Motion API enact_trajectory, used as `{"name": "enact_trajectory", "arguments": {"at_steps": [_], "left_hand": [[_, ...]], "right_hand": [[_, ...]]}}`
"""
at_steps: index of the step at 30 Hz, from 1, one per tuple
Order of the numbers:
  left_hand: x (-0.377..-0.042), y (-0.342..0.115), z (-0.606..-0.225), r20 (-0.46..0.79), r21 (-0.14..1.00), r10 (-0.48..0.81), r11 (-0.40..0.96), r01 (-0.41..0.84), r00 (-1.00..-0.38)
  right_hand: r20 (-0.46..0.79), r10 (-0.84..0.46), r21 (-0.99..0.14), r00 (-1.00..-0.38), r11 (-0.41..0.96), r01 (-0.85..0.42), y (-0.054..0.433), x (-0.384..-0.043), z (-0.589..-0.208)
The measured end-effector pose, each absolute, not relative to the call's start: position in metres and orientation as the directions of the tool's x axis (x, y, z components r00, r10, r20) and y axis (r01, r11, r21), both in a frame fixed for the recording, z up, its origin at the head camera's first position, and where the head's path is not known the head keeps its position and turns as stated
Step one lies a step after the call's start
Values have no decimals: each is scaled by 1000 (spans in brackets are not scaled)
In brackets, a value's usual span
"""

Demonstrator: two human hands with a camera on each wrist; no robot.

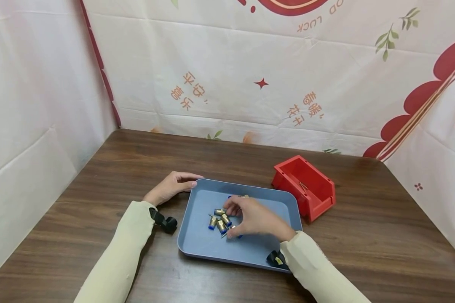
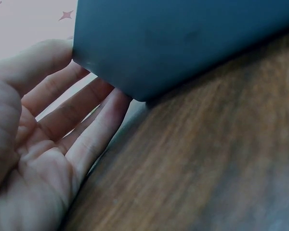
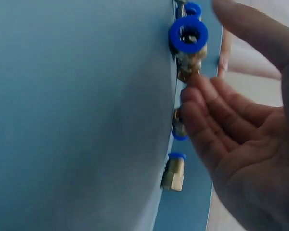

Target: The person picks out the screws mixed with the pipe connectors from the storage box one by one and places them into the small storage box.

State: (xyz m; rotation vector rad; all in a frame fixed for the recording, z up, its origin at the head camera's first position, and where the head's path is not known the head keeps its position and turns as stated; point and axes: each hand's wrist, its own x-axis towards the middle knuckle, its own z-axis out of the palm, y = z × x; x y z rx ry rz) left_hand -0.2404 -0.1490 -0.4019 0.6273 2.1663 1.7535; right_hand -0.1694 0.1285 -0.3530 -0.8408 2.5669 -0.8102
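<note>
A blue-grey tray [image 1: 208, 248] lies on the table, with several brass push-in fittings [image 1: 221, 226] with blue collars and a few thin screw-like pieces near its middle. My left hand [image 1: 173, 187] is at its far left corner. The left wrist view shows the thumb touching the tray's rim [image 2: 135, 72] and the fingers stretched along its outside. My right hand [image 1: 255, 216] is over the fittings, thumb and fingers apart. In the right wrist view its fingertips are right beside a fitting [image 3: 188, 36], with nothing between thumb and fingers; another fitting [image 3: 173, 174] lies apart.
A red open bin [image 1: 307, 187] stands just beyond the tray's far right corner, with a few thin brass-coloured pieces [image 1: 303, 186] in it. The brown wood-grain table [image 1: 371, 219] ends at a printed white cloth [image 1: 227, 67] at the back and sides.
</note>
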Motion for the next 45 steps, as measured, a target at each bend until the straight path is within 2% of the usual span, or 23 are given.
{"name": "enact_trajectory", "arguments": {"at_steps": [5,16,34,45], "left_hand": [[-240,-150,-402,60,972,497,168,164,-866],[-241,-149,-402,52,972,495,173,157,-867],[-240,-151,-401,55,964,498,200,177,-865],[-239,-149,-403,66,962,504,198,189,-861]], "right_hand": [[-131,-631,-544,-764,691,-477,120,-169,-354],[-61,-616,-585,-785,659,-472,128,-180,-360],[-59,-574,-614,-817,666,-424,132,-182,-360],[-26,-597,-666,-801,609,-432,140,-184,-365]]}}
